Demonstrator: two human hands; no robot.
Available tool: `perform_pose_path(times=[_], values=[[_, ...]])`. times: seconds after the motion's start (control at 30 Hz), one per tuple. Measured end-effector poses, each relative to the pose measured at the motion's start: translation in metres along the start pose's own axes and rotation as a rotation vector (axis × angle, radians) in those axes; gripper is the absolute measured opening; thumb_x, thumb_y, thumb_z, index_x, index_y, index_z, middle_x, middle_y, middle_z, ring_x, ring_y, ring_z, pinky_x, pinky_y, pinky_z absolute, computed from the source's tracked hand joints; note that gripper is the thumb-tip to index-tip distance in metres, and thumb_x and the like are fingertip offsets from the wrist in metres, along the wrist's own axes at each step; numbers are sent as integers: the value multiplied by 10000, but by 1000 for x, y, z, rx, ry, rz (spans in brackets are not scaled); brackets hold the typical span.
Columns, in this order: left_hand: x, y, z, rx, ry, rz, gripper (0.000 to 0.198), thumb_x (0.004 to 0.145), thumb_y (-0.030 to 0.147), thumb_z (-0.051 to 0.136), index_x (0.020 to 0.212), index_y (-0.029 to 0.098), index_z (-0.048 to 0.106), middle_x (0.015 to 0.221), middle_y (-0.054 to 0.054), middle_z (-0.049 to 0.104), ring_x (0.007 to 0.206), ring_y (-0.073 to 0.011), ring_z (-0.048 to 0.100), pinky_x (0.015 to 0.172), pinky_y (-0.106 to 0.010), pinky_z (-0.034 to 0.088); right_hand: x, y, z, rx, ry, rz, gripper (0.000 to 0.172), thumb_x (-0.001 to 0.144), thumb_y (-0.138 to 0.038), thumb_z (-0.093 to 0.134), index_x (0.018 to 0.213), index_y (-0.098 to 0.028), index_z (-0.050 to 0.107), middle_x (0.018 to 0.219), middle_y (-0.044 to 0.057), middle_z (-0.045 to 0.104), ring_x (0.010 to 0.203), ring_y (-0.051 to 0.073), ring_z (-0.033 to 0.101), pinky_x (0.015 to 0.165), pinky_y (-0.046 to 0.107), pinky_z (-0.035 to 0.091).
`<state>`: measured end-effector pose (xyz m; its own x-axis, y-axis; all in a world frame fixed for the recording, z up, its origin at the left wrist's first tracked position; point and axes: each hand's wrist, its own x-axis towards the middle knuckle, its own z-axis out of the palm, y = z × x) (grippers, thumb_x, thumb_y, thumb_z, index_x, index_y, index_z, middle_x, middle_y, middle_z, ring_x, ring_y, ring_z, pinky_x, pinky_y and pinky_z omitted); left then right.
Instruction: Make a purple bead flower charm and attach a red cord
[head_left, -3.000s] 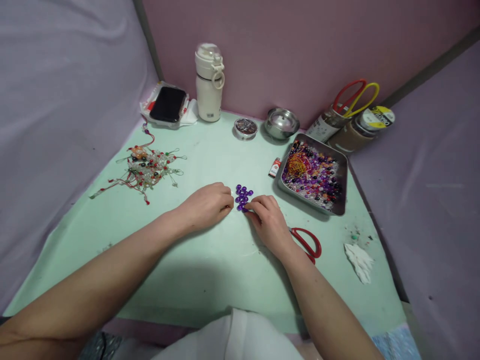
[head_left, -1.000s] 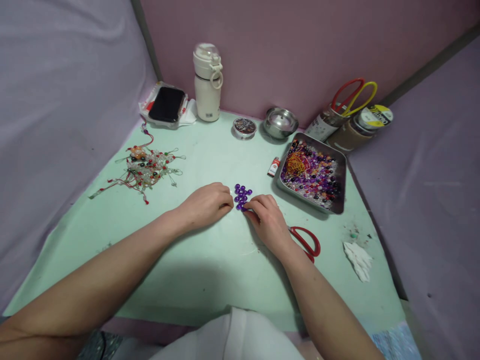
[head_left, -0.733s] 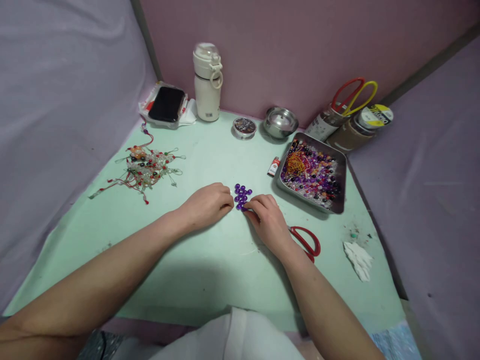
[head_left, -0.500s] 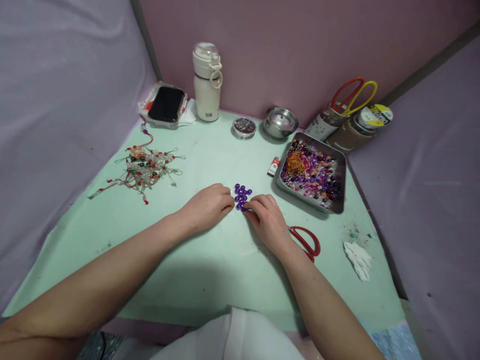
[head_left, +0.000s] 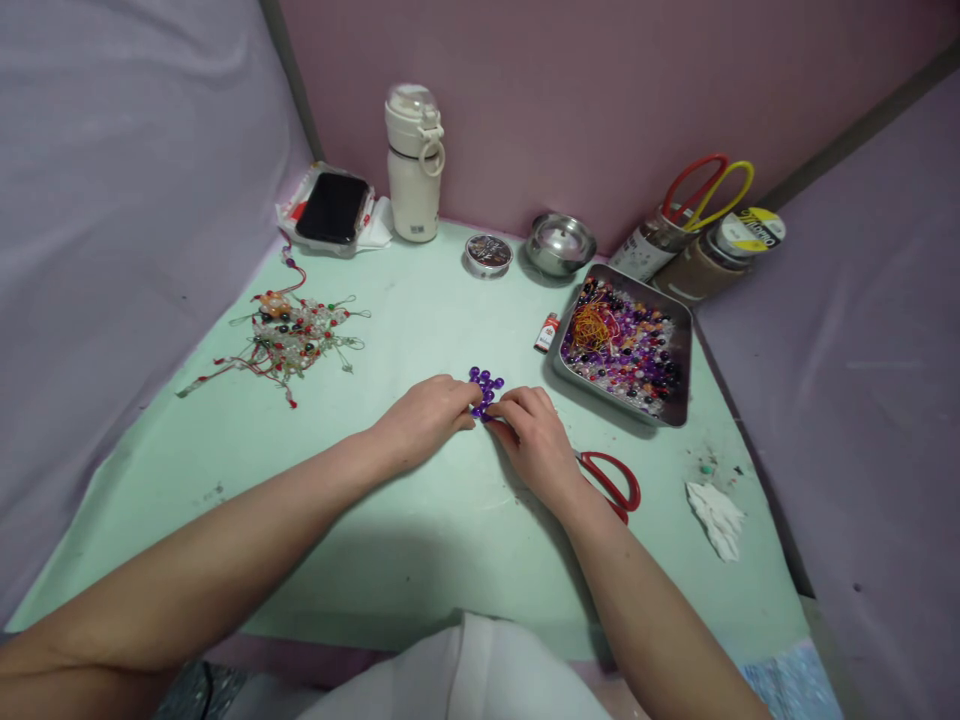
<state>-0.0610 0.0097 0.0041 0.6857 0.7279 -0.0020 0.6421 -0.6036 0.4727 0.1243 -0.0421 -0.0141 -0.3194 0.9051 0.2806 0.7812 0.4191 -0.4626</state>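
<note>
A small cluster of round purple beads [head_left: 486,380] lies near the middle of the pale green tabletop. My left hand [head_left: 431,415] reaches the cluster's lower left side, its fingers curled and thumb closing around a purple bead. From the lower right, my right hand [head_left: 534,432] pinches a purple bead at the cluster's edge between thumb and index finger. Any thread between the hands is too fine to make out. Red-handled scissors [head_left: 615,480] lie beside my right wrist, their blades partly hidden by it.
At the right, a metal tray [head_left: 682,400] holds mixed beads and orange cord, with a small red-and-white bottle [head_left: 547,333] beside it. Beaded strings [head_left: 296,335] lie left. Behind stand a cream flask [head_left: 414,190], metal bowl [head_left: 560,250] and spool [head_left: 488,256]. Crumpled tissue [head_left: 716,520] lies right.
My left hand has moved slightly right and down, bringing its fingertips onto the beads. The right hand stays almost where it was.
</note>
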Motion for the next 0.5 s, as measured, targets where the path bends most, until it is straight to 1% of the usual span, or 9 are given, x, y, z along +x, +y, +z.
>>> perform_pose_path(times=[0.2, 0.33, 0.43, 0.5], values=[[2, 4, 3, -9, 22, -20, 65, 884, 232, 547, 873, 177, 580, 804, -45, 628, 809, -205, 567, 687, -311, 415, 1, -2, 1, -5, 1, -6, 113, 905, -197, 548, 945, -208, 653, 928, 84, 598, 887, 227, 481, 767, 369, 452], [3, 2, 5, -9, 47, -21, 102, 891, 269, 558, 852, 177, 574, 797, -39, 632, 804, -199, 566, 690, -305, 413, 0, -1, -9, -2, -9, -4, 122, 880, -169, 578, 977, -212, 639, 964, 85, 591, 911, 233, 485, 789, 382, 455], [4, 2, 6, -3, 39, -24, 106, 888, 274, 567, 851, 175, 575, 799, -40, 633, 805, -199, 564, 688, -304, 408, -2, 4, -19, -28, 7, 49, 148, 859, -143, 592, 985, -205, 637, 978, 89, 579, 915, 242, 482, 800, 401, 455], [4, 2, 6, -3, 30, -29, 97, 883, 268, 575, 855, 175, 577, 797, -37, 631, 804, -198, 563, 687, -302, 403, -3, 8, -22, -42, 9, 97, 132, 846, -136, 600, 948, -204, 649, 953, 87, 577, 900, 247, 481, 787, 406, 457]])
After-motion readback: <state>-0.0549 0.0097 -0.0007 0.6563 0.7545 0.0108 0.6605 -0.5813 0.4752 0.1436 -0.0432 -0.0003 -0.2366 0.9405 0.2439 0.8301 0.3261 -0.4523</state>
